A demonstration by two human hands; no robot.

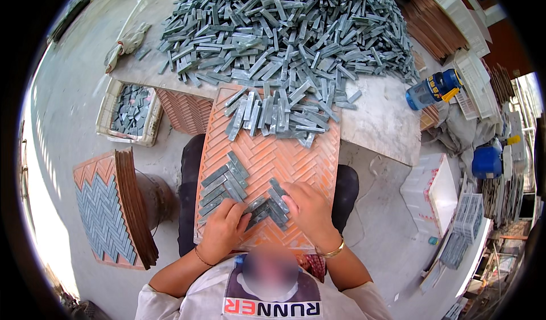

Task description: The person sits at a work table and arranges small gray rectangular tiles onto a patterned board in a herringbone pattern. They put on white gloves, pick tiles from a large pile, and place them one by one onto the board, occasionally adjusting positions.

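Note:
An orange-red tray moulded with a herringbone pattern of slots rests over my lap. Grey-green stone strip tiles fill part of its lower left and centre, forming zigzag rows. My left hand is low over these rows, fingers bunched at a tile near the middle. On the right side of the pattern, my right hand pinches a short strip tile between thumb and fingers. Loose strips lie jumbled across the tray's far end.
A large heap of strips covers the table beyond the tray. At left are a white crate of tile pieces and a stack of trays, its top one tiled. A blue bottle lies at right; a white box stands below.

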